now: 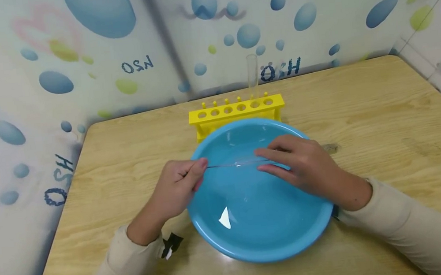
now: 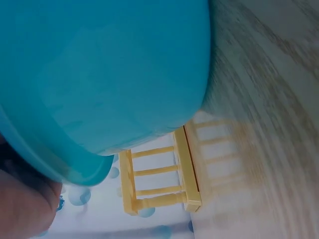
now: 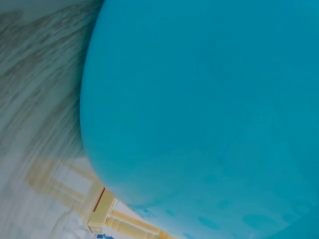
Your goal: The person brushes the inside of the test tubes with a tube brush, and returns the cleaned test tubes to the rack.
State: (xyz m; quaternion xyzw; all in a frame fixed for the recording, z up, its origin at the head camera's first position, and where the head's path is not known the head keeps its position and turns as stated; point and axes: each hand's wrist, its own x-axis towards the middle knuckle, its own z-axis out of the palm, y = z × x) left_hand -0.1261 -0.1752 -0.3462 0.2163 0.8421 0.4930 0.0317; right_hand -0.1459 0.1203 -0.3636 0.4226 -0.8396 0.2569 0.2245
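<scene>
Left hand (image 1: 177, 188) pinches thin wire handle of a brush; clear glass test tube (image 1: 243, 163) lies horizontal over round glossy blue plastic basin (image 1: 254, 236), right hand (image 1: 303, 167) fingers curled on its end. Yellow plastic rack (image 1: 235, 109) behind, wood-grain table (image 1: 382, 117)

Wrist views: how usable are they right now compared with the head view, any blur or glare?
Head view: sharp at centre, walls blurred at the edges, a white glare patch on the blue basin. Left wrist view: table streaked with blur, yellow rack soft. Right wrist view: basin fills the frame, wood grain smeared, neither hand visible.
</scene>
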